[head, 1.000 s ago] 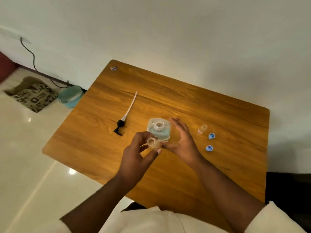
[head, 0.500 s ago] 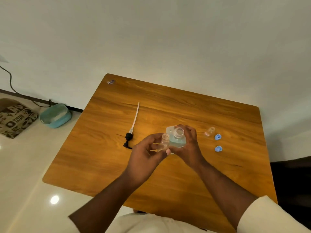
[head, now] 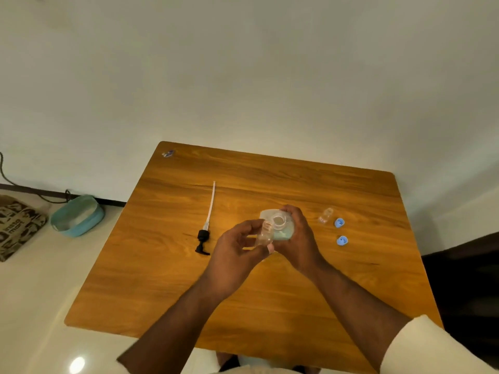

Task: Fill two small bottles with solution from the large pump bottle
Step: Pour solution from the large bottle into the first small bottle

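Partly hidden, large bottle point(head: 280, 230) in right grip point(head: 299, 238), left grip point(head: 235, 252) pinching small bottle point(head: 266, 234).

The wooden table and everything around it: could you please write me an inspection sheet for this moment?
Surface: brown wood-grain table, a small purplish scrap at its far left corner.
Job's things: large clear bottle of pale blue solution, pump removed; small clear empty bottle held beside its mouth; second small clear bottle lying on the table; two blue caps; black pump head with white tube lying flat.
Clutter: nothing seen.
Hands: left hand pinches the small bottle; right hand grips the large bottle.
Cables: dark cord along the wall.
Surroundings: teal basin, printed mat, glossy floor.
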A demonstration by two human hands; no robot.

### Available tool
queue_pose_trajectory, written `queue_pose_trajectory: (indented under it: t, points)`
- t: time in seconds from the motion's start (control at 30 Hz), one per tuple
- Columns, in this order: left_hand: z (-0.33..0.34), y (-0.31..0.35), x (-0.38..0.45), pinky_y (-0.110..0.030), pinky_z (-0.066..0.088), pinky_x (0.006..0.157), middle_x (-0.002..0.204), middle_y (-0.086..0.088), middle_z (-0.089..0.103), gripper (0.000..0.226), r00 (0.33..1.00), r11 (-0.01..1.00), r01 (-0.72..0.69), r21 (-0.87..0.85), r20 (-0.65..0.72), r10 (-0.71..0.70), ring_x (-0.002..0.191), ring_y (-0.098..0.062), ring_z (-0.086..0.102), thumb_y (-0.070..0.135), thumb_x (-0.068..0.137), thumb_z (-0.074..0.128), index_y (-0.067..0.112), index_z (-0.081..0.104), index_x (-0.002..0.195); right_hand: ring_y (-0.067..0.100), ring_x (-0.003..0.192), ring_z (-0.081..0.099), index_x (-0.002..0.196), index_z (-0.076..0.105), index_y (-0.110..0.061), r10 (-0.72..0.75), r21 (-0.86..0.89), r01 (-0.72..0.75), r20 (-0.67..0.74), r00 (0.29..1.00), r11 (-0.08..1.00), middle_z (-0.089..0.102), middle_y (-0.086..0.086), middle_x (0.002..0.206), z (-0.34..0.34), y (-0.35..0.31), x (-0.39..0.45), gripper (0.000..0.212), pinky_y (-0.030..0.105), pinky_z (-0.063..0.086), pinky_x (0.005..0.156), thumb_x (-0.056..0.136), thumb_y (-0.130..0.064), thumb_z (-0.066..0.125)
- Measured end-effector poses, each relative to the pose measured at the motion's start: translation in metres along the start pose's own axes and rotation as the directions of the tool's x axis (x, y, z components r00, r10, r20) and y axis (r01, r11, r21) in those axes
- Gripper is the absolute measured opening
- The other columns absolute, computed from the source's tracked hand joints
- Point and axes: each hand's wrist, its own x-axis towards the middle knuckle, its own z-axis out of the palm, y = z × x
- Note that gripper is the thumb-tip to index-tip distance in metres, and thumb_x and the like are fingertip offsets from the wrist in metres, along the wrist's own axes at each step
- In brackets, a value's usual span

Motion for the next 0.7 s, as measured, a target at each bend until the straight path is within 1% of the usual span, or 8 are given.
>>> queue_pose_trajectory:
  t: [0.1,0.17,0.23,0.33,0.43,0.5,0.6,0.7]
  points:
    - [-0.002,0.018,-0.015,-0.031,0.060,0.072,0.108,-0.002,0.072,0.051,0.997,0.997,-0.072,0.009,-0.010,0.072,0.093,-0.018,0.071,0.004,0.083,0.073,0.029,0.058,0.125,0.004,0.113,0.047,0.124,0.037,-0.049,-0.144,-0.111,0.144,0.013,0.990,0.983,0.045,-0.007,0.127,-0.016,-0.028,0.003,0.081,0.014,0.045,0.088,0.064,-0.025,0.086]
    - [-0.004,0.032,-0.022,-0.032,0.061,0.073,0.109,0.000,0.072,0.053,0.990,0.989,-0.137,0.049,-0.026,0.138,0.094,-0.016,0.071,0.007,0.083,0.074,0.034,0.054,0.125,0.008,0.120,0.042,0.133,0.040,-0.040,-0.246,-0.210,0.245,0.022,0.969,0.947,0.042,-0.004,0.132,-0.028,-0.049,0.006,0.078,0.010,0.040,0.089,0.069,-0.023,0.082]
    - [-0.006,0.043,-0.025,-0.032,0.060,0.077,0.113,0.004,0.071,0.052,0.981,0.977,-0.192,0.097,-0.019,0.195,0.099,-0.015,0.069,0.013,0.083,0.075,0.038,0.053,0.124,0.012,0.124,0.038,0.136,0.042,-0.032,-0.355,-0.308,0.343,0.020,0.935,0.887,0.041,0.003,0.135,-0.039,-0.069,0.009,0.077,0.011,0.041,0.090,0.070,-0.023,0.081]
    - [-0.006,0.058,-0.026,-0.028,0.059,0.074,0.117,0.006,0.069,0.052,0.966,0.959,-0.257,0.123,-0.007,0.260,0.102,-0.013,0.068,0.025,0.081,0.075,0.039,0.053,0.125,0.022,0.125,0.041,0.135,0.044,-0.026,-0.491,-0.442,0.453,0.031,0.871,0.775,0.043,0.010,0.134,-0.055,-0.096,0.013,0.076,0.026,0.051,0.090,0.069,-0.022,0.082]
    - [-0.008,0.068,-0.025,-0.020,0.056,0.067,0.117,0.005,0.069,0.054,0.953,0.946,-0.300,0.124,-0.012,0.304,0.101,-0.010,0.068,0.024,0.080,0.075,0.038,0.054,0.127,0.027,0.124,0.043,0.134,0.041,-0.028,-0.568,-0.554,0.497,0.052,0.821,0.668,0.045,0.014,0.133,-0.067,-0.116,0.017,0.076,0.031,0.054,0.084,0.070,-0.024,0.082]
    - [-0.009,0.073,-0.024,-0.018,0.057,0.068,0.119,0.007,0.068,0.054,0.946,0.937,-0.321,0.138,-0.002,0.324,0.104,-0.008,0.066,0.022,0.080,0.075,0.040,0.053,0.127,0.028,0.124,0.043,0.135,0.039,-0.029,-0.593,-0.603,0.505,0.065,0.802,0.617,0.045,0.015,0.133,-0.073,-0.126,0.019,0.077,0.033,0.056,0.081,0.070,-0.024,0.081]
    - [-0.010,0.076,-0.023,-0.032,0.061,0.076,0.118,0.010,0.067,0.055,0.942,0.934,-0.333,0.126,-0.008,0.337,0.107,-0.012,0.065,0.022,0.080,0.076,0.037,0.057,0.129,0.029,0.125,0.042,0.136,0.038,-0.028,-0.627,-0.649,0.517,0.079,0.775,0.558,0.044,0.015,0.133,-0.080,-0.134,0.023,0.079,0.037,0.059,0.077,0.071,-0.022,0.081]
    - [-0.010,0.080,-0.023,-0.047,0.060,0.082,0.122,0.012,0.066,0.055,0.942,0.936,-0.335,0.112,0.011,0.336,0.110,-0.009,0.064,0.021,0.080,0.075,0.033,0.058,0.131,0.030,0.127,0.040,0.138,0.035,-0.030,-0.638,-0.688,0.516,0.100,0.764,0.510,0.044,0.016,0.134,-0.086,-0.138,0.025,0.079,0.041,0.059,0.077,0.073,-0.020,0.079]
